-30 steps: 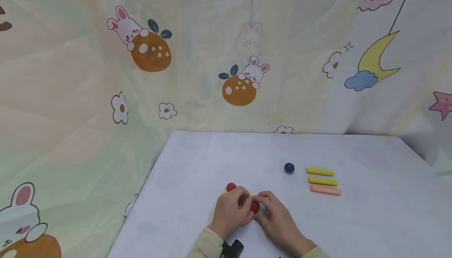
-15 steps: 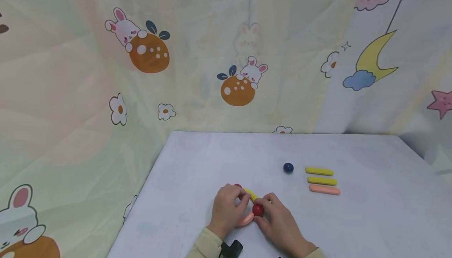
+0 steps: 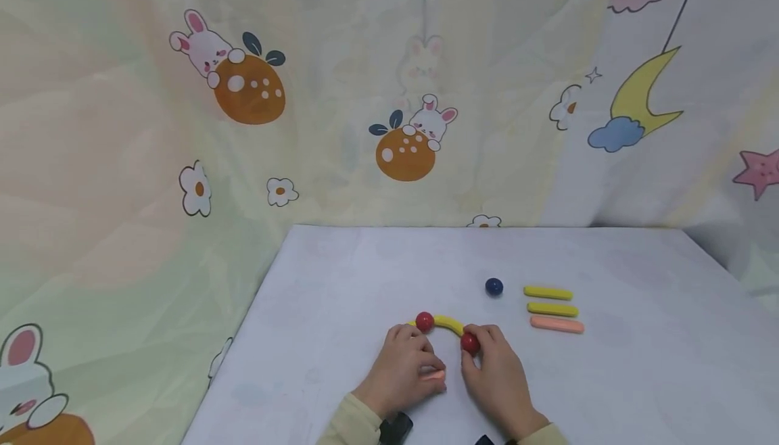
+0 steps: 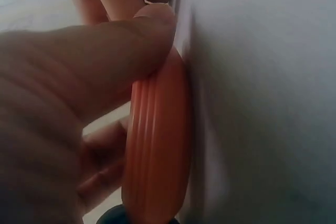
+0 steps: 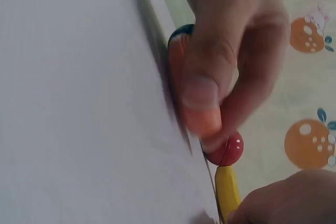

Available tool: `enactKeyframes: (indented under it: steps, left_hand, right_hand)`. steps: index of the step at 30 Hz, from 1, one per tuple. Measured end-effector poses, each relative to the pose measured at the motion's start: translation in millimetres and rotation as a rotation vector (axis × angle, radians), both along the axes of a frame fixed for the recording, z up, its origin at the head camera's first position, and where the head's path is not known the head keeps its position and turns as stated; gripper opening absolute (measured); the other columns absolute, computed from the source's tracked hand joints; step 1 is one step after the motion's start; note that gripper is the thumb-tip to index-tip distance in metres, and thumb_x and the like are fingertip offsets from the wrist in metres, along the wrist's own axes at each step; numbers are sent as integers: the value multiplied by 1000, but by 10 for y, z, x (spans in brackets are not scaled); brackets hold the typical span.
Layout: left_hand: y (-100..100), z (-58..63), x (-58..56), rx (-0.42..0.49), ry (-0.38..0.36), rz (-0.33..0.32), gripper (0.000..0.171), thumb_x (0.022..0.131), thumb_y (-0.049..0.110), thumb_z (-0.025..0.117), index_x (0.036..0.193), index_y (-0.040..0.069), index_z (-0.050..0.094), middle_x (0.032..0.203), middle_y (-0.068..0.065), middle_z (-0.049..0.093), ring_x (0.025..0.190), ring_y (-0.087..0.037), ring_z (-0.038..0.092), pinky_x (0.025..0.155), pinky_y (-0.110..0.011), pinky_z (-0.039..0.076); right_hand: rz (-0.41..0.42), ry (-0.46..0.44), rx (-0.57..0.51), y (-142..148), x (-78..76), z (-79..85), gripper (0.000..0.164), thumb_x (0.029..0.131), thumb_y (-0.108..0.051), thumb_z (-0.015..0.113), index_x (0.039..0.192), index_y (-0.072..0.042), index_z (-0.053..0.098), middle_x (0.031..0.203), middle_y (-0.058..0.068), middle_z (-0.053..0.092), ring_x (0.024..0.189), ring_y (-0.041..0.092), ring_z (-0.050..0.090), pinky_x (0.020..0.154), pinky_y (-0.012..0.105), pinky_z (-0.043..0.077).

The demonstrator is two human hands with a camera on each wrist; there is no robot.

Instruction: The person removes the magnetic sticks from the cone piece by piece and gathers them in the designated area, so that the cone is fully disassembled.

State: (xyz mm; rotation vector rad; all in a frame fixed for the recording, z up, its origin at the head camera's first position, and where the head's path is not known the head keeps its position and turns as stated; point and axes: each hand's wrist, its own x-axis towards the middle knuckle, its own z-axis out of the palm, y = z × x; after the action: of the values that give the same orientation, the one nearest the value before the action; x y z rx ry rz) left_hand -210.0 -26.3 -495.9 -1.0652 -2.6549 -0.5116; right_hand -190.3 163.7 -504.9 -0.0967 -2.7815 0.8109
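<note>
In the head view my left hand (image 3: 398, 370) pinches a curved orange rod (image 3: 433, 375) between thumb and fingers. The left wrist view shows that rod's ribbed side (image 4: 157, 150) close to the table, with a dark ball (image 4: 113, 215) at its near end. My right hand (image 3: 499, 377) grips a red ball (image 3: 470, 343) with thumb and fingertips. From that ball a curved yellow rod (image 3: 449, 324) runs to a second red ball (image 3: 424, 321), past which a little more yellow shows behind my left fingers. The left hand hides most of the orange rod.
Beyond the hands a dark blue ball (image 3: 494, 287) lies on the white table (image 3: 341, 276). To its right, two straight yellow rods (image 3: 548, 293) and a straight orange rod (image 3: 556, 324) lie in a row. A printed cloth (image 3: 341, 93) hangs behind the table.
Both red balls and the curved yellow rod have moved right along with my right hand. My left hand has left the yellow rod and red ball and now pinches the orange rod.
</note>
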Motion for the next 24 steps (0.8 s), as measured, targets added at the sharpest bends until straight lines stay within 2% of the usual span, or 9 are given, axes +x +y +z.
enactKeyframes:
  steps: [3,7,10,12,14,18,21,24]
  left_hand:
    - [-26,16,12,32,-7,4,8,78,37,78,78,31,73,95,13,56,110,-13,46,108,-52,28]
    - [-82,25,-7,98,-68,73,16,78,28,76,73,27,60,113,5,56,121,-19,41,111,-60,20]
    - [-137,-4,-49,141,-118,153,14,78,19,71,84,22,59,133,-3,49,130,-24,35,113,-56,19]
    - [-184,-25,-80,169,-155,217,22,77,11,67,97,19,59,145,-7,40,136,-26,31,113,-53,22]
    - [-236,-49,-110,208,-168,277,33,75,2,62,105,15,57,150,-12,33,137,-29,32,112,-50,28]
    - [-327,-83,-163,304,-98,399,43,70,-13,54,107,9,57,145,-18,40,127,-34,48,103,-47,42]
    - [-362,-95,-194,372,-9,475,44,66,-18,50,102,7,58,137,-18,48,120,-35,53,98,-45,45]
    - [-342,-94,-206,428,65,482,40,67,-17,53,99,7,60,133,-14,53,118,-31,53,98,-44,44]
  right_hand:
    - [-44,0,-26,94,-33,6,36,85,-17,68,120,-10,63,114,9,58,103,25,62,89,47,52]
    - [-89,12,-50,217,-60,7,35,85,-16,68,118,-7,63,114,12,58,103,28,61,88,50,51]
    - [-106,22,-58,281,-69,4,35,84,-16,68,117,-6,63,113,13,58,100,29,62,87,50,51]
    - [-107,25,-67,312,-73,9,36,84,-16,69,118,-5,63,113,14,59,100,30,62,87,50,51]
    - [-106,19,-74,333,-75,19,37,85,-16,69,119,-4,62,113,15,59,100,30,62,87,50,50]
    - [-84,-4,-95,336,-75,30,39,85,-17,70,121,-5,60,114,14,62,101,28,61,87,49,50]
    - [-44,-8,-100,311,-60,27,40,85,-18,72,122,-8,61,113,10,65,100,24,61,87,46,51]
    - [4,0,-89,264,-40,12,41,83,-19,75,121,-11,62,113,6,66,100,20,61,87,44,52]
